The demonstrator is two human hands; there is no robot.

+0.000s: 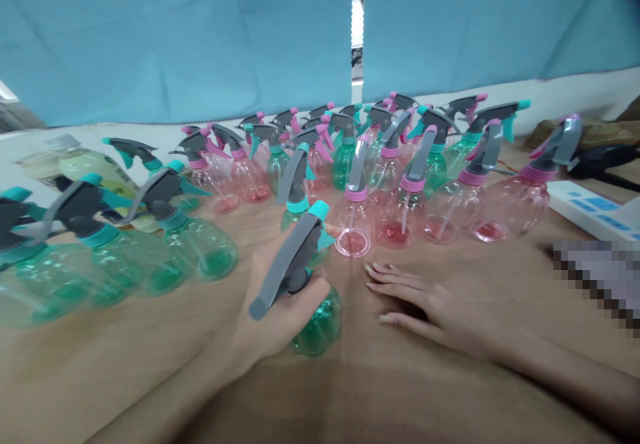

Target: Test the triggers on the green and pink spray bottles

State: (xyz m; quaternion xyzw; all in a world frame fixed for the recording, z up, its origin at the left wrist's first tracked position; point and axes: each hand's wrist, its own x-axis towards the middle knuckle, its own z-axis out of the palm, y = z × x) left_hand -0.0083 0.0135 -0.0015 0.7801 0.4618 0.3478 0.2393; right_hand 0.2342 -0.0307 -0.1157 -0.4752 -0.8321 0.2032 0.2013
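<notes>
My left hand (pixel 285 311) is wrapped round the neck of a green see-through spray bottle (pixel 320 327) with a grey and teal trigger head. The bottle is near the middle of the wooden table, its head tilted toward me. Part of its neck is hidden by my fingers. To its right my right hand (pixel 425 304) lies palm down on the tabletop, fingers stretched out, holding nothing. Just beyond the hands stands a pink spray bottle (pixel 353 224). Behind the held bottle is another green spray bottle (pixel 295 207), partly covered.
Several green spray bottles (pixel 205 251) line the left side. Many pink and green ones crowd the back, with pink bottles (pixel 493 214) reaching right. A white device with blue keys (pixel 595 207) and a pixelated object (pixel 600 274) lie far right. A blue curtain (pixel 200 37) hangs behind.
</notes>
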